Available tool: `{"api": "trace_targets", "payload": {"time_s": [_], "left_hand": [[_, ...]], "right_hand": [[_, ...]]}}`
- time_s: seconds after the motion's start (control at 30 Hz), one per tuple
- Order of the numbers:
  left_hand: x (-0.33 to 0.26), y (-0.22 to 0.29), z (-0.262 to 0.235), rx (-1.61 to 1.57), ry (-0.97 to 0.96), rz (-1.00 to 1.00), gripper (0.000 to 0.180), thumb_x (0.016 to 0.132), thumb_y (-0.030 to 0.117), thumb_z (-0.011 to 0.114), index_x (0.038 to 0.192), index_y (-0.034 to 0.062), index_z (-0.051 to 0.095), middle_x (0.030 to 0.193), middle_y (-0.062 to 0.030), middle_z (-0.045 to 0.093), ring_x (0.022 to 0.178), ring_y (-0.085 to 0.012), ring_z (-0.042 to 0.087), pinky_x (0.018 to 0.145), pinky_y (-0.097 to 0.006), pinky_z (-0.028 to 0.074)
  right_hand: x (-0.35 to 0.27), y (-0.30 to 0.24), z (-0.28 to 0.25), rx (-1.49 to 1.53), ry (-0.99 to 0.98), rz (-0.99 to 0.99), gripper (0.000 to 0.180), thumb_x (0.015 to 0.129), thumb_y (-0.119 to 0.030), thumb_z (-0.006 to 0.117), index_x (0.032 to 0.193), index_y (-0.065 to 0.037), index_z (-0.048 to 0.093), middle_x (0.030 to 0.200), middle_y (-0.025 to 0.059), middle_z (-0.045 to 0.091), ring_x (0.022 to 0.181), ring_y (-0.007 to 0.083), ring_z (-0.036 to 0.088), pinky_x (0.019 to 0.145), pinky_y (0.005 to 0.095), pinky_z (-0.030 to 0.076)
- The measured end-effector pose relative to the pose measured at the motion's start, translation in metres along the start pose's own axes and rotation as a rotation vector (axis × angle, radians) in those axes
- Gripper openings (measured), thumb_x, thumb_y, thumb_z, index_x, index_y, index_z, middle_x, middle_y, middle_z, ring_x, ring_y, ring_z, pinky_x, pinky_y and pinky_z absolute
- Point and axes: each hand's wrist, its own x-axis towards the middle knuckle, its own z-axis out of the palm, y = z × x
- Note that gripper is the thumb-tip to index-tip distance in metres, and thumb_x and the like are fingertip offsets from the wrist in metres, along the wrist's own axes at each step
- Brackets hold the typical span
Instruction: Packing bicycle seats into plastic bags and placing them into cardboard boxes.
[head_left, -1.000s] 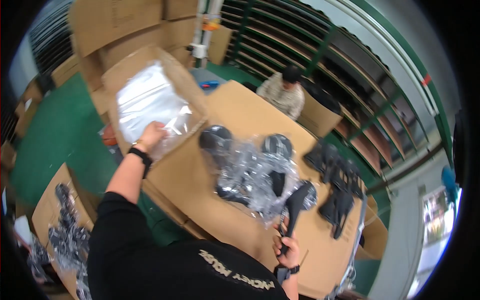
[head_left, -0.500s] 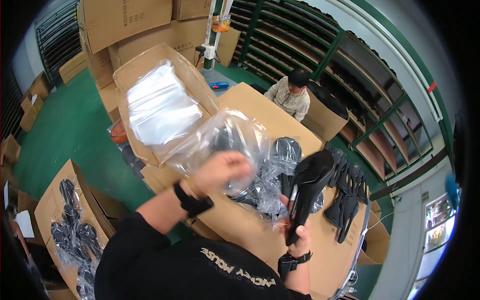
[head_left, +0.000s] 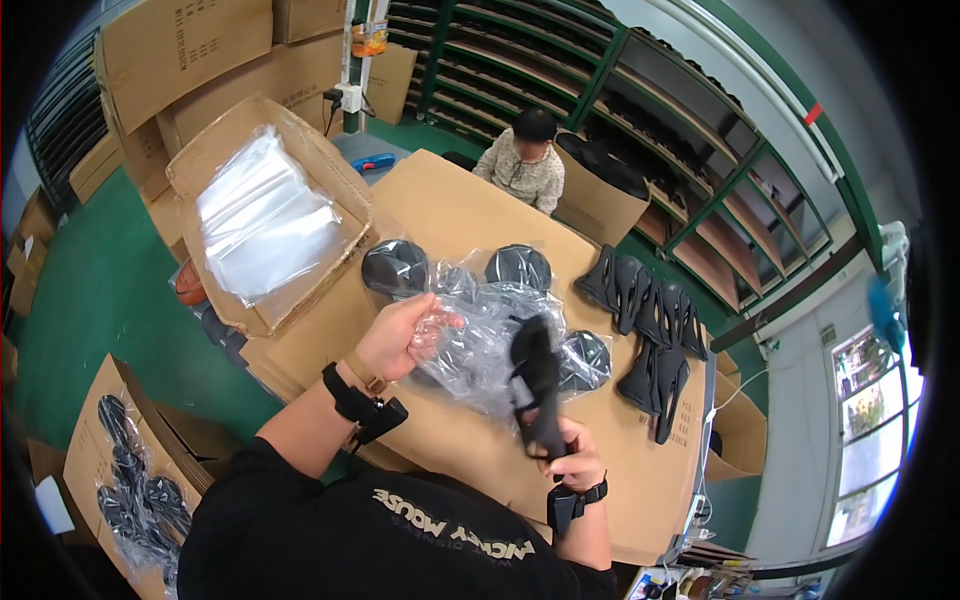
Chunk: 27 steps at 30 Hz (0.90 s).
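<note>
My left hand [head_left: 402, 336] grips a clear plastic bag [head_left: 478, 335] and holds it up over the brown cardboard-covered table [head_left: 450, 205]. In my right hand [head_left: 571, 461] is a black bicycle saddle [head_left: 536, 379], held upright by its rear end with its nose touching the bag. Bagged black saddles [head_left: 519, 266] lie on the table just beyond the bag. A row of unbagged black saddles [head_left: 648, 318] lies to the right.
An open carton of clear plastic bags [head_left: 262, 226] stands at the left. A carton with bagged saddles [head_left: 128, 478] sits on the green floor at lower left. A seated person [head_left: 523, 158] works at the table's far end, next to a box [head_left: 596, 195]. Green shelves line the back.
My left hand took a plastic bag from the carton at the left and brought it in front of me. My right hand raised the saddle upright toward the bag.
</note>
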Motion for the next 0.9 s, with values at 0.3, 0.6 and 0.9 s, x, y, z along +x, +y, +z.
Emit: {"api": "trace_targets", "payload": {"time_s": [0.3,0.6,0.9], "left_hand": [[-0.035,-0.042,0.054,1.312,-0.612,0.666,0.02,0.092,0.02,0.051,0.108,0.0121,0.061,0.093,-0.0107,0.065,0.076,-0.029,0.064,0.064,-0.035,0.051],[0.013,-0.056,0.02,1.179,-0.278,0.725,0.017,0.087,0.005,0.056,0.104,0.0018,0.056,0.106,-0.0123,0.061,0.082,-0.0213,0.062,0.07,-0.029,0.05],[0.001,-0.009,-0.012,1.282,0.163,0.842,0.061,0.073,0.0,0.065,0.13,0.0099,0.045,0.127,-0.0109,0.045,0.103,-0.022,0.054,0.086,-0.033,0.045]], "right_hand": [[0.036,0.015,-0.007,-0.568,0.398,-0.216,0.051,0.069,-0.006,0.075,0.116,0.004,0.056,0.113,0.007,0.056,0.083,0.0137,0.057,0.07,0.026,0.048],[0.118,-0.016,-0.01,-0.319,0.352,-0.292,0.045,0.087,-0.019,0.065,0.123,0.004,0.05,0.111,0.0102,0.058,0.098,0.0146,0.057,0.076,0.0265,0.049],[0.08,-0.012,-0.076,-0.932,0.567,-0.382,0.066,0.077,-0.02,0.075,0.132,0.0,0.045,0.131,0.0169,0.049,0.118,0.0258,0.051,0.09,0.0377,0.049]]}}
